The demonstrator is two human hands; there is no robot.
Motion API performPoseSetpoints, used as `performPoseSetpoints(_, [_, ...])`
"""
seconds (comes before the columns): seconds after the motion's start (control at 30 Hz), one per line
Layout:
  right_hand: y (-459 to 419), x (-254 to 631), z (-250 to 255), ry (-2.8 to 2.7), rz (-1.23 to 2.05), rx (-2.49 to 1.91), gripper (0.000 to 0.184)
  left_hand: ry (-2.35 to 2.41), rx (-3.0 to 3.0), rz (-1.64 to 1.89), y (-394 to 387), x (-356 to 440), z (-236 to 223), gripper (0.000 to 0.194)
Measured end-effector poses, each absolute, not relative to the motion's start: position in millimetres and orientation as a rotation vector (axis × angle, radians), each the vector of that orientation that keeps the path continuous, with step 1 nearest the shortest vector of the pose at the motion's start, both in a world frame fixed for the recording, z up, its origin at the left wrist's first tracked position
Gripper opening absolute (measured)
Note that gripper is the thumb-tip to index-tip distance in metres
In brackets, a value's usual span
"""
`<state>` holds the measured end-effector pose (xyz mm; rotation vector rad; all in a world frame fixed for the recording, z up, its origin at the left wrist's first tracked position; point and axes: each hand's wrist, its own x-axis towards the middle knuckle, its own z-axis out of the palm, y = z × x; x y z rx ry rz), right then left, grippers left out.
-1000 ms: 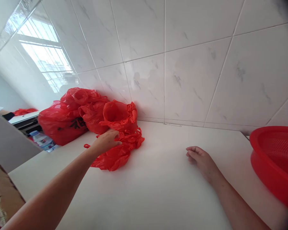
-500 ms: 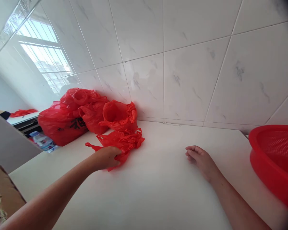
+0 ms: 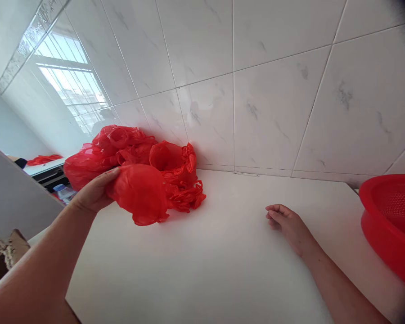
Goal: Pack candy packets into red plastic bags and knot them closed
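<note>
Between the thumb and fingers of my left hand [image 3: 96, 191] is a thin red plastic bag [image 3: 140, 193], puffed out and raised at the left of the white tabletop [image 3: 205, 265]. Just behind it lies a crumpled red bag [image 3: 189, 198], partly covered by the held one. Farther back, against the wall, stands a red plastic bag with a round opening [image 3: 168, 157]. My right hand [image 3: 285, 225] is by itself over the right half of the tabletop, fingers curled together, with nothing visible in them.
Full red bags [image 3: 87, 164] are heaped at the back left, a plastic bottle [image 3: 65, 193] beside them. A red basket [image 3: 384, 225] stands at the right edge. The tiled wall [image 3: 266, 121] bounds the back. Torn cardboard [image 3: 11, 247] shows at lower left.
My left hand has lifted the red plastic bag off the tabletop and moved left and up, and the bag has puffed out. My right hand keeps its place and curled pose.
</note>
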<state>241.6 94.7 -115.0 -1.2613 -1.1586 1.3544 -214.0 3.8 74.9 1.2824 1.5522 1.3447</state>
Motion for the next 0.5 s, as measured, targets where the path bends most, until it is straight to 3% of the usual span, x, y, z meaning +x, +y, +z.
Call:
performPoseSetpoints(0.1, [96, 241, -115, -1.159, 1.355, -1.272, 0.025, 1.424, 1.206, 1.696, 9, -202, 80, 0.038])
performPoseSetpoints(0.2, [95, 239, -116, -1.156, 1.329, -1.310, 0.025, 1.245, 1.122, 1.809, 26, -168, 78, 0.033])
performPoseSetpoints(0.37, [90, 228, -117, -1.317, 1.243, -1.332, 0.021, 0.935, 0.950, 1.695, 60, -90, 49, 0.027])
performPoseSetpoints(0.5, [79, 215, -105, -1.394, 1.423, -1.174, 0.031, 0.687, 0.761, 1.587, 78, -30, 11, 0.018])
